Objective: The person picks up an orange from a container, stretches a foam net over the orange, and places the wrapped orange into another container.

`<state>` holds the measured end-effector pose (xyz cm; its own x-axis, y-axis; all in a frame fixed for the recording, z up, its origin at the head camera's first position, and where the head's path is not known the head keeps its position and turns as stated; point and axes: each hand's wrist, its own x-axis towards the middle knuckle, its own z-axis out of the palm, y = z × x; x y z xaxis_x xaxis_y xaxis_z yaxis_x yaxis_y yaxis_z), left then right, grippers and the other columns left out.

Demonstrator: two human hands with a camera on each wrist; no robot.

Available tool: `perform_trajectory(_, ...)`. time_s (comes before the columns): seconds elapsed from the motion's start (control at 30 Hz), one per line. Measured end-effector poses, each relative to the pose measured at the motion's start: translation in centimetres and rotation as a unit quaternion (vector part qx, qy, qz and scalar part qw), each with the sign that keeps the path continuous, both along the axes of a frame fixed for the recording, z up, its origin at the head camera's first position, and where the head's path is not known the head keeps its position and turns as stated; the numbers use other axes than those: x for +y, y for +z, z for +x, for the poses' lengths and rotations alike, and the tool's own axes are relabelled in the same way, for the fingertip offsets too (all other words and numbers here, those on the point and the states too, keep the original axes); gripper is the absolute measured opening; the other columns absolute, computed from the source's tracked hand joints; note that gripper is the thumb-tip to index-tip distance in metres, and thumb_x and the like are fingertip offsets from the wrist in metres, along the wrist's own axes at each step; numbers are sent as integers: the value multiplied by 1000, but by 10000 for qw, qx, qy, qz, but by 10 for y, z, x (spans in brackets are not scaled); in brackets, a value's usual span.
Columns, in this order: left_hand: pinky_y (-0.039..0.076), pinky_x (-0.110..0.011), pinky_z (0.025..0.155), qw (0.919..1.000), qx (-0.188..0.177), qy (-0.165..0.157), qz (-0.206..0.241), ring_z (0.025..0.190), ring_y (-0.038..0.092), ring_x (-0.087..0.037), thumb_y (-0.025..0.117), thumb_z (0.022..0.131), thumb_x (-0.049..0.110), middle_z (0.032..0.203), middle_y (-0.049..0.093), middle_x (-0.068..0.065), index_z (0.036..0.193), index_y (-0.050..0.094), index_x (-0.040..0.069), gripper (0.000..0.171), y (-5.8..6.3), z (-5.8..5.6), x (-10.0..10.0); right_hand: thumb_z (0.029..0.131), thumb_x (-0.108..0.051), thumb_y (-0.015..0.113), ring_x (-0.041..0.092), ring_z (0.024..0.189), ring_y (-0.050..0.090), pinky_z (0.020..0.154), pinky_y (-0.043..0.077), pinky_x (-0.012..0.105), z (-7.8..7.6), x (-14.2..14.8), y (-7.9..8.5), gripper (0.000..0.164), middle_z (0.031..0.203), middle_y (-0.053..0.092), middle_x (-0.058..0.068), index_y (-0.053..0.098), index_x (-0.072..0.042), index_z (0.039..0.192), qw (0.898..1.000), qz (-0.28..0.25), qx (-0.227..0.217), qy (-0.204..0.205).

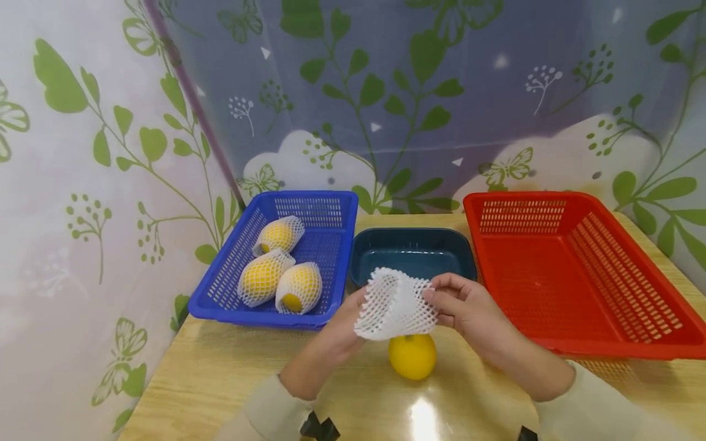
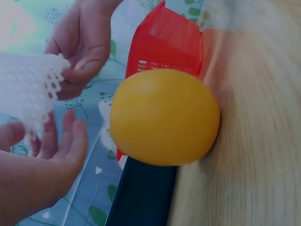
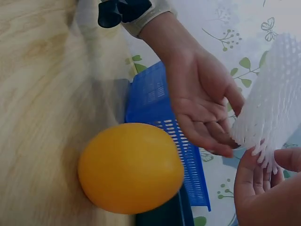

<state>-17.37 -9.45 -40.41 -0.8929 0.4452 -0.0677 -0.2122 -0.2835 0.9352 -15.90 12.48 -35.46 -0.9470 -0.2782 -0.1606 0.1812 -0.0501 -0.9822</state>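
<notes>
A white foam fruit net (image 1: 397,306) is spread above the table, its mesh mouth facing up and left in the head view. My left hand (image 1: 347,324), partly hidden behind the net, holds its left side with thumb and fingers. On the other side, my right hand (image 1: 469,309) pinches the net's edge between thumb and fingers. Beneath the net, a bare, smooth yellow fruit (image 1: 412,358) rests on the wooden table; the net overlaps its top in the head view. Both wrist views show the fruit (image 2: 164,117) close up, apart from the hands.
At left, a blue basket (image 1: 270,316) contains yellow fruits (image 1: 265,278) in white foam nets. A dark teal tray (image 1: 413,234) stands at centre back. The red basket (image 1: 537,275) sits at right. Behind the table (image 1: 220,367) hangs a leaf-patterned cloth (image 1: 380,122).
</notes>
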Motion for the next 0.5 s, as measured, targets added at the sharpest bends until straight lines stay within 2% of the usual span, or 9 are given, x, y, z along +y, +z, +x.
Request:
perform_trajectory(0.1, 54, -22, 75, 9997, -159, 130, 144, 84, 64, -11, 43, 104, 12, 94, 67, -1, 115, 48, 9, 13, 3, 0, 4, 96, -12, 61, 18, 88, 61, 81, 56, 26, 2, -4, -8, 19, 99, 63, 3, 52, -1, 109, 9997, -176, -78, -129)
perform_trajectory(0.17, 54, -23, 73, 9987, -215, 257, 373, 79, 65, -13, 42, 104, 12, 89, 67, -1, 110, 44, 12, 6, 4, 1, 5, 96, -6, 58, 16, 86, 61, 81, 55, 25, 2, -6, -12, 16, 97, 63, 2, 50, -1, 109, 9990, -369, -58, -226)
perform_trajectory(0.3, 55, -25, 74, 9974, -100, 325, 640, 76, 65, -13, 43, 103, 8, 92, 67, 1, 120, 44, 16, 18, 3, 1, 4, 94, 0, 52, 14, 84, 60, 79, 55, 25, 3, -7, -20, 18, 95, 62, 0, 46, 1, 111, 9971, -669, -60, -362)
perform_trajectory(0.4, 55, -24, 76, 9981, -14, 277, 550, 81, 63, -11, 43, 103, 7, 99, 65, 1, 120, 51, 15, 20, 0, 4, 1, 95, -1, 51, 13, 88, 60, 80, 55, 27, 3, -5, -25, 29, 99, 63, -3, 42, 3, 122, 9971, -699, -83, -278)
perform_trajectory(0.5, 55, -24, 75, 9991, 33, 161, 401, 86, 62, -11, 46, 102, 4, 104, 64, 1, 115, 57, 12, 19, -4, 7, -3, 96, -4, 53, 14, 89, 59, 79, 55, 28, 4, -3, -30, 32, 100, 64, -4, 40, 1, 126, 9979, -588, -148, -244)
